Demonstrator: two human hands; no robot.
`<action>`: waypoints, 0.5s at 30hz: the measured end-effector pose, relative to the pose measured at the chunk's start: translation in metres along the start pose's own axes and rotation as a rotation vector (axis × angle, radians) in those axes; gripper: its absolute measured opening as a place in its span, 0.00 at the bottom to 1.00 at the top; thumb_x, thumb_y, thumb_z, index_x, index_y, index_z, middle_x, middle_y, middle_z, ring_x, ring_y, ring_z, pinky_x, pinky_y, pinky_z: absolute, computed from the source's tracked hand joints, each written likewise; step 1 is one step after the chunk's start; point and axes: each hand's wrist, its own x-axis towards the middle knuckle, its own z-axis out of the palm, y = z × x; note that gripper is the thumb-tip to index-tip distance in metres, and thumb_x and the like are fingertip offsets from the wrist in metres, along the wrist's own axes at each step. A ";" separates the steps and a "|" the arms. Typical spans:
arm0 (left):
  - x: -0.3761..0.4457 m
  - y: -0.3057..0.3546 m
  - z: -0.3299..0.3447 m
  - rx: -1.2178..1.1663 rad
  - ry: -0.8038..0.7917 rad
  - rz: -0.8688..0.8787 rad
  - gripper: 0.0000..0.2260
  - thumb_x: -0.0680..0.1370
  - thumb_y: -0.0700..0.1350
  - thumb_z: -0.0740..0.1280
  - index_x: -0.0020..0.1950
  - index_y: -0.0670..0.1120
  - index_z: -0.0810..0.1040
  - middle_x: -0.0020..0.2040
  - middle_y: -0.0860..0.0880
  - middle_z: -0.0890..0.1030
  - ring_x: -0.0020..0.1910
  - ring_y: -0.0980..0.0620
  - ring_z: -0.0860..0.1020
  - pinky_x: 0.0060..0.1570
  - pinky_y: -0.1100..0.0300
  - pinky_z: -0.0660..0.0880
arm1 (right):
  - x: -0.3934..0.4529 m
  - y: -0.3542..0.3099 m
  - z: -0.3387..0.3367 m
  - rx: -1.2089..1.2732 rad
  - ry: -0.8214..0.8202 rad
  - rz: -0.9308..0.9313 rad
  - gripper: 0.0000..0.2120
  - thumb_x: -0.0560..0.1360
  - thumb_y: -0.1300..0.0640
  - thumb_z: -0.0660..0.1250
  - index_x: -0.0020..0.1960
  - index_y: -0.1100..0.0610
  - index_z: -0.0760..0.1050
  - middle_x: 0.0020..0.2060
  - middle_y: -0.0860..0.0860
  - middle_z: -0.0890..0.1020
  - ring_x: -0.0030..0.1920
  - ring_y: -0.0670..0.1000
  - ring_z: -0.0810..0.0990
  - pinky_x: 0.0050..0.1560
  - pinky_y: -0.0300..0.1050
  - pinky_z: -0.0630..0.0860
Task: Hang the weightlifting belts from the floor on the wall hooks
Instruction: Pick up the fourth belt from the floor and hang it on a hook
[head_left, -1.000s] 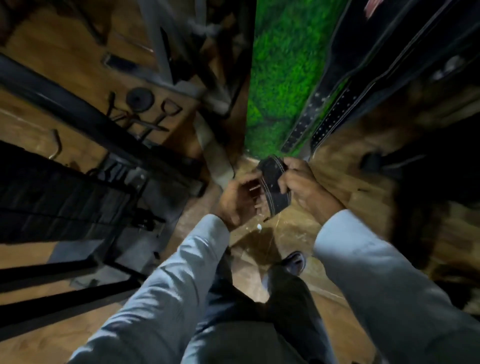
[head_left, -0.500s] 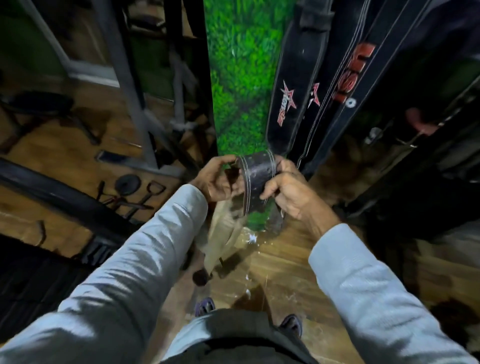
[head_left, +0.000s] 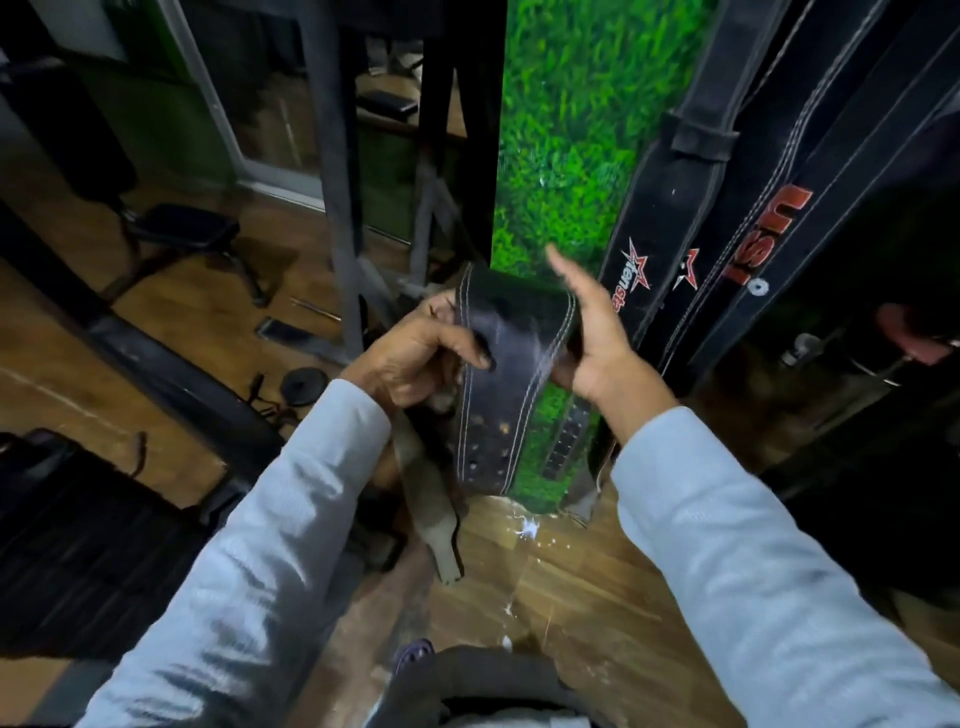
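Observation:
A black leather weightlifting belt (head_left: 511, 358) with white stitching is folded over at chest height in front of the green grass wall panel (head_left: 561, 130). My left hand (head_left: 410, 358) grips its left side, thumb on top. My right hand (head_left: 592, 338) lies flat against the belt's right edge with fingers straight and pointing up. The belt's holed end hangs down below my hands. A worn tan strap (head_left: 434, 509) dangles under my left hand. Two black belts hang on the wall to the right, one with a red star logo (head_left: 654, 218), one with red letters (head_left: 769, 234).
A grey machine post (head_left: 337, 208) and a dark post (head_left: 457, 130) stand left of the grass panel. On the wooden floor lie a phone (head_left: 283, 330) and a small weight plate (head_left: 303, 384). A bench (head_left: 192, 234) stands at the left, dark equipment at the right.
My hands have lifted the belt from near the floor up toward the wall. My right hand has loosened its grip and straightened its fingers. The view has tilted up.

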 end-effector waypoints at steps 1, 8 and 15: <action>-0.005 0.000 0.000 0.052 0.009 -0.024 0.25 0.53 0.31 0.75 0.49 0.38 0.82 0.42 0.38 0.85 0.46 0.39 0.79 0.50 0.49 0.74 | 0.003 -0.006 0.006 -0.018 -0.018 -0.006 0.19 0.73 0.51 0.75 0.58 0.62 0.81 0.62 0.63 0.80 0.58 0.61 0.80 0.73 0.60 0.72; -0.037 0.012 -0.010 -0.212 0.067 -0.189 0.35 0.70 0.70 0.68 0.59 0.40 0.82 0.44 0.42 0.86 0.39 0.44 0.86 0.39 0.53 0.84 | 0.006 -0.010 0.011 -0.204 -0.131 -0.073 0.06 0.72 0.71 0.71 0.47 0.64 0.82 0.42 0.57 0.87 0.44 0.53 0.88 0.57 0.50 0.83; 0.013 0.054 0.007 -0.243 0.229 -0.141 0.22 0.79 0.54 0.67 0.55 0.35 0.85 0.54 0.35 0.85 0.52 0.39 0.85 0.59 0.46 0.82 | 0.000 0.018 -0.005 -0.534 -0.157 -0.148 0.19 0.69 0.76 0.74 0.57 0.63 0.80 0.52 0.55 0.88 0.60 0.55 0.85 0.66 0.47 0.79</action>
